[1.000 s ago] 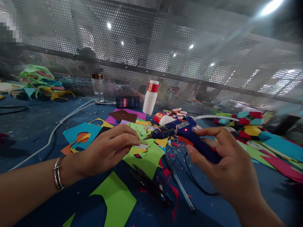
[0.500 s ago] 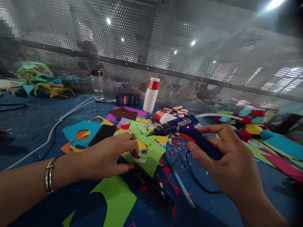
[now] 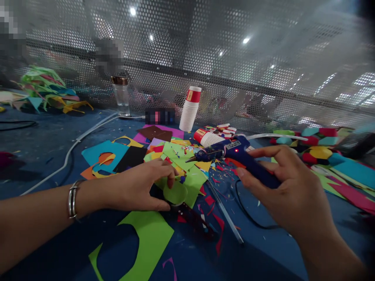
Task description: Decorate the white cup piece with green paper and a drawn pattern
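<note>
Two hands work over a blue table (image 3: 38, 148) full of cut paper. The left hand (image 3: 137, 187) pinches a round green paper piece (image 3: 175, 192) between thumb and fingers, low on the table. The right hand (image 3: 288, 191) wraps its fingers around the handle of a blue glue gun (image 3: 234, 153). The gun lies long from right to left, and its tip points toward the green piece, a little above and behind it. The left hand is nearer the paper. A stack of paper cups (image 3: 190, 109) stands by a metal wall with holes (image 3: 205, 58) at the back.
</note>
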Demonstrator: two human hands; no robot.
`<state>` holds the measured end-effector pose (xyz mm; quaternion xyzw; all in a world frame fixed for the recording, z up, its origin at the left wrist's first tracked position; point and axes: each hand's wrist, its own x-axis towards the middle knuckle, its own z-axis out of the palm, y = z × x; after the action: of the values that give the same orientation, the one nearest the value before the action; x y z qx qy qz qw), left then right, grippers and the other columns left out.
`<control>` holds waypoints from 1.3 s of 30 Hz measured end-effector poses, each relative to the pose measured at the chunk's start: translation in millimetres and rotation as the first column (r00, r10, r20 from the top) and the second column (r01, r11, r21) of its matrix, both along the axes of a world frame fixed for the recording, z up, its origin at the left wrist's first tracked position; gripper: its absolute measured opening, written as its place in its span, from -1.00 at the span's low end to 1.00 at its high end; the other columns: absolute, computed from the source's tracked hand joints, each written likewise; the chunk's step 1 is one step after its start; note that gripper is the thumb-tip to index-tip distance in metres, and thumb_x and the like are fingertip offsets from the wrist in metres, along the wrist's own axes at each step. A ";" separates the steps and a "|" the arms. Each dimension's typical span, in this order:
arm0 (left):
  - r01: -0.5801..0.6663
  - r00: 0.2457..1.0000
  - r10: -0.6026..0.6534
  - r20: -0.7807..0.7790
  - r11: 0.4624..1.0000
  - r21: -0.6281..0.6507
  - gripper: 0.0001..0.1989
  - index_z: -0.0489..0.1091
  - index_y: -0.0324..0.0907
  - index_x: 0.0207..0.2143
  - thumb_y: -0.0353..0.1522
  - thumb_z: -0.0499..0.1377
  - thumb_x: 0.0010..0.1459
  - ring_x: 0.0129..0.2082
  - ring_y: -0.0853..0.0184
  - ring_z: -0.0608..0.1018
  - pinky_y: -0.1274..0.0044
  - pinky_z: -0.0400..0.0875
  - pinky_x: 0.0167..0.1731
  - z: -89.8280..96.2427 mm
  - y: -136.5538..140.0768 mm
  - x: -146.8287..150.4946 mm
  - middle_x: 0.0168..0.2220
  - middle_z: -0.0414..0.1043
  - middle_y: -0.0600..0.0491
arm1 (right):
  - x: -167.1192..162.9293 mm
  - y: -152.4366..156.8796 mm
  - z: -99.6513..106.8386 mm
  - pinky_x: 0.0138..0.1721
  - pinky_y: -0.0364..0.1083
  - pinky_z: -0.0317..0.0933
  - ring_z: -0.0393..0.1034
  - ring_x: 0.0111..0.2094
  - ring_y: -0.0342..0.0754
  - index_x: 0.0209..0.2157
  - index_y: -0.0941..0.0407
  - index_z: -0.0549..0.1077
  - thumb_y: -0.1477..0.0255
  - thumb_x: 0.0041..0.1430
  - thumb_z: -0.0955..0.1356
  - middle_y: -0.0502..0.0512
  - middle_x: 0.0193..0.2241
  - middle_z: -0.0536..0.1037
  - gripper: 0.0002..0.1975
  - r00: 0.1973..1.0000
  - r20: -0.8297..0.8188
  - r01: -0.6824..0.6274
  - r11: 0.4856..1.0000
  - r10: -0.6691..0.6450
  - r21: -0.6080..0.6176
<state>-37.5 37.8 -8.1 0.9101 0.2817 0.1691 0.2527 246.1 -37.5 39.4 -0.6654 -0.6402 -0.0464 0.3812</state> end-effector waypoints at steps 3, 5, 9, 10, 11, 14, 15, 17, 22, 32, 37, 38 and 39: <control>0.008 1.000 -0.007 0.009 1.000 -0.030 -0.69 0.34 -0.14 -0.23 -0.25 0.34 0.05 -0.19 0.26 0.48 0.45 0.37 -0.21 -4.7 0.7 1.8 -0.15 0.44 0.03 | 0.2 -9.7 -2.0 -0.46 -0.01 0.36 0.59 -0.43 0.12 -0.18 -0.04 0.40 0.12 0.03 0.43 0.05 -0.37 0.69 -0.65 0.997 0.008 0.072 0.997 -0.072 -0.023; -0.002 1.000 0.002 0.008 0.999 -0.038 -0.69 0.33 -0.14 -0.22 -0.25 0.33 0.05 -0.21 0.27 0.48 0.46 0.36 -0.24 -5.7 1.0 2.6 -0.17 0.44 0.03 | 0.9 -19.3 -6.1 -0.47 0.01 0.35 0.59 -0.43 0.14 -0.18 -0.05 0.39 0.10 0.05 0.41 0.07 -0.38 0.69 -0.66 0.994 0.025 0.110 0.993 -0.109 -0.041; -0.058 0.998 0.058 -0.034 0.998 0.007 -0.63 0.32 -0.13 -0.21 -0.16 0.34 0.03 -0.25 0.26 0.44 0.45 0.34 -0.27 -4.3 -1.1 3.9 -0.19 0.41 0.04 | 3.5 -41.2 -22.6 -0.52 0.05 0.36 0.59 -0.47 0.19 -0.15 -0.08 0.37 0.01 0.08 0.38 0.09 -0.39 0.68 -0.62 0.982 0.056 0.184 0.982 -0.181 -0.051; -0.092 0.994 0.093 -0.052 0.996 0.021 -0.59 0.31 -0.13 -0.21 -0.12 0.34 0.03 -0.24 0.24 0.43 0.44 0.33 -0.28 -3.8 -2.3 4.1 -0.19 0.40 0.03 | 3.9 -46.3 -27.7 -0.54 0.04 0.35 0.59 -0.46 0.20 -0.15 -0.09 0.37 0.01 0.08 0.37 0.11 -0.37 0.68 -0.62 0.979 0.061 0.198 0.979 -0.195 -0.052; -0.128 0.989 0.130 -0.071 0.991 0.035 -0.56 0.30 -0.13 -0.20 -0.07 0.34 0.02 -0.24 0.22 0.43 0.42 0.33 -0.28 -3.5 -3.9 4.3 -0.19 0.39 0.02 | 4.1 -50.9 -32.7 -0.54 0.05 0.36 0.60 -0.44 0.21 -0.15 -0.08 0.37 0.00 0.08 0.37 0.13 -0.34 0.68 -0.62 0.976 0.063 0.211 0.976 -0.207 -0.056; -0.187 0.973 0.197 -0.123 0.979 0.086 -0.46 0.28 -0.12 -0.20 0.07 0.30 0.01 -0.22 0.17 0.42 0.39 0.30 -0.28 -4.1 -9.8 4.8 -0.19 0.38 0.00 | 3.2 -61.2 -45.3 -0.47 0.09 0.40 0.62 -0.38 0.26 -0.12 -0.06 0.35 -0.01 0.06 0.37 0.15 -0.34 0.68 -0.57 0.979 0.010 0.202 0.972 -0.202 -0.124; -0.182 0.973 0.196 -0.122 0.977 0.114 -0.44 0.28 -0.12 -0.20 0.11 0.28 0.00 -0.21 0.16 0.41 0.38 0.30 -0.27 -4.8 -11.8 5.0 -0.18 0.37 -0.01 | 2.3 -63.3 -48.3 -0.44 0.09 0.42 0.62 -0.38 0.25 -0.11 -0.06 0.35 0.00 0.06 0.37 0.13 -0.36 0.68 -0.56 0.980 -0.015 0.192 0.969 -0.197 -0.152; -0.143 0.983 0.161 -0.094 0.974 0.173 -0.43 0.27 -0.11 -0.18 0.13 0.26 0.02 -0.14 0.13 0.40 0.36 0.30 -0.21 -6.4 -15.2 5.6 -0.12 0.36 -0.02 | 0.0 -65.9 -52.2 -0.42 0.07 0.42 0.62 -0.38 0.22 -0.11 -0.06 0.35 0.04 0.05 0.39 0.10 -0.38 0.68 -0.58 0.979 -0.048 0.183 0.965 -0.196 -0.189; -0.057 0.996 0.070 -0.052 0.971 0.231 -0.51 0.28 -0.12 -0.12 0.03 0.26 0.11 -0.06 0.17 0.38 0.35 0.29 -0.07 -9.1 -16.9 9.5 -0.07 0.34 0.01 | -5.5 -65.8 -55.3 -0.41 0.03 0.41 0.57 -0.47 0.13 -0.16 -0.04 0.38 0.10 0.06 0.39 0.06 -0.44 0.65 -0.65 0.982 -0.055 0.170 0.970 -0.181 -0.172; -0.050 0.990 0.075 -0.123 0.980 0.191 -0.52 0.32 -0.13 -0.16 0.05 0.23 0.12 -0.17 0.18 0.43 0.37 0.29 -0.20 -0.3 -11.3 10.2 -0.16 0.38 0.02 | 4.8 -59.9 -66.2 -0.58 -0.13 0.35 0.55 -0.57 0.04 -0.17 -0.02 0.40 0.12 0.01 0.44 0.01 -0.52 0.64 -0.62 0.987 0.026 0.161 0.983 -0.160 -0.089; -0.094 0.994 0.105 -0.033 0.968 0.233 -0.50 0.33 -0.10 -0.05 0.04 0.23 0.13 -0.02 0.15 0.41 0.34 0.27 -0.05 10.1 -12.7 7.8 -0.03 0.36 0.00 | 7.2 -60.5 -66.3 -0.59 -0.11 0.35 0.58 -0.51 0.09 -0.16 -0.01 0.40 0.06 0.03 0.43 0.05 -0.50 0.65 -0.60 0.988 0.034 0.155 0.985 -0.153 -0.077; -0.098 0.995 0.102 -0.006 0.969 0.227 -0.49 0.32 -0.10 -0.01 0.03 0.23 0.14 0.00 0.15 0.40 0.35 0.26 -0.02 11.5 -13.8 8.9 0.00 0.36 -0.01 | 6.7 -61.3 -66.0 -0.58 -0.10 0.36 0.59 -0.50 0.10 -0.17 -0.01 0.41 0.06 0.03 0.43 0.05 -0.49 0.66 -0.59 0.988 0.033 0.156 0.985 -0.154 -0.074; -0.101 0.995 0.100 0.017 0.973 0.209 -0.47 0.31 -0.10 0.02 0.02 0.23 0.15 0.01 0.16 0.40 0.35 0.26 -0.01 12.5 -15.1 10.7 0.02 0.36 -0.01 | 6.0 -62.2 -65.8 -0.56 -0.09 0.37 0.59 -0.49 0.11 -0.16 -0.01 0.41 0.06 0.03 0.43 0.06 -0.48 0.66 -0.60 0.987 0.028 0.158 0.985 -0.156 -0.070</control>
<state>-26.8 22.8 4.4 0.9157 0.3070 0.2133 0.1476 252.1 -99.7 -26.4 -0.7266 -0.5911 -0.0605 0.3450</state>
